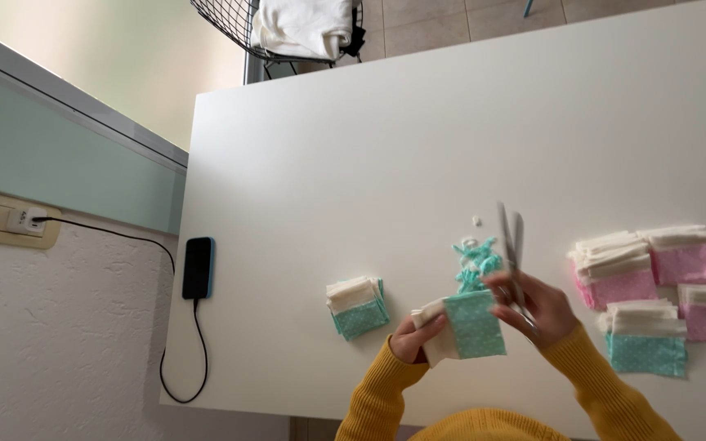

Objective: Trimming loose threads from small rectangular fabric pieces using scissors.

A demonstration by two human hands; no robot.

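Near the table's (304,147) front edge, a folded teal dotted fabric piece with a cream lining (469,325) was gripped by the left hand (415,336), fingers closed on its left side. A pair of silver scissors (510,245), blades parted and pointing away, was held in the right hand (538,309), just at the piece's right corner. Teal fabric scraps (477,263) lay just beyond. A teal stack (357,307) sat to the left; pink and teal stacks (651,282) were gathered toward the right edge. A black phone (198,267) rested at the left edge.
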